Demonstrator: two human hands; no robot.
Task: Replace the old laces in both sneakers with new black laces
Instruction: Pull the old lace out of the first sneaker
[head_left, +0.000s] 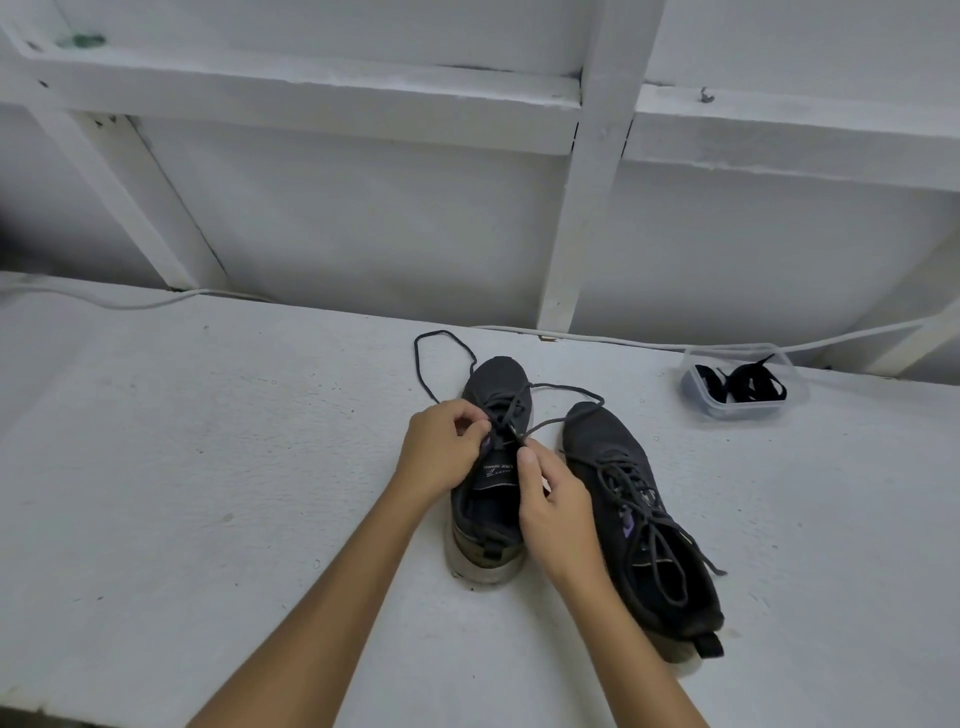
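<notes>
Old lace (447, 358), frame centre: limp, light. Left hand (441, 447), right hand (556, 499) pinching it at eyelets; best held near tip.

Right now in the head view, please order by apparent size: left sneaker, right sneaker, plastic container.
1. right sneaker, looks largest, though it lies nearer the camera, so the two sneakers may be equal.
2. left sneaker.
3. plastic container, clearly smallest, but farthest away.
</notes>
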